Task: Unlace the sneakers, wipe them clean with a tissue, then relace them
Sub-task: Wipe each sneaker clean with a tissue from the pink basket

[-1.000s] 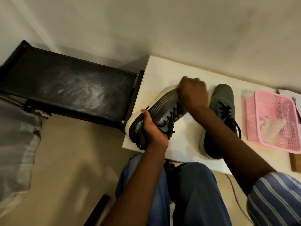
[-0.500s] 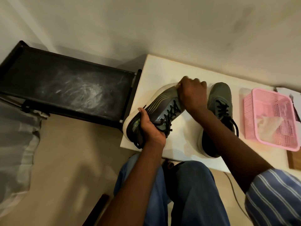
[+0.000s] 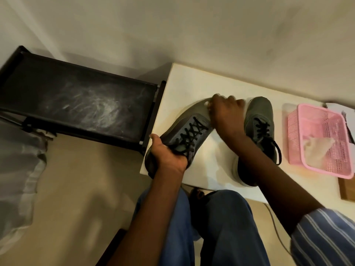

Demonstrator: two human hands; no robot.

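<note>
Sneakers sit on the white desk [image 3: 173,89], both laced with black laces. The left hand [image 3: 166,154] grips the heel end of the left grey sneaker [image 3: 184,129], fingers curled round its collar and thumb over the outer side; that heel hangs past the desk's near-left corner, and the toe points away toward the wall. The right hand [image 3: 223,110] lies over this same shoe's toe, fingers curled down onto the front of the upper — the hand is blurred, so whether it pinches a tissue or only presses the shoe cannot be told, though a small pale patch shows at its fingertips.

Just beyond the right forearm, on its outer side, the second grey sneaker [image 3: 262,120] stands upright on the desk, its lace ends trailing loose at the side. Farther out from that hand a pink plastic basket [image 3: 305,150] holds a crumpled white tissue [image 3: 317,145].

Well out from the left hand, off the desk's edge, a black rack shelf [image 3: 76,100] with a scuffed, dusty top stands against the wall. Blue jeans [image 3: 226,227] show below both arms — the right arm wears a striped sleeve [image 3: 324,239].
</note>
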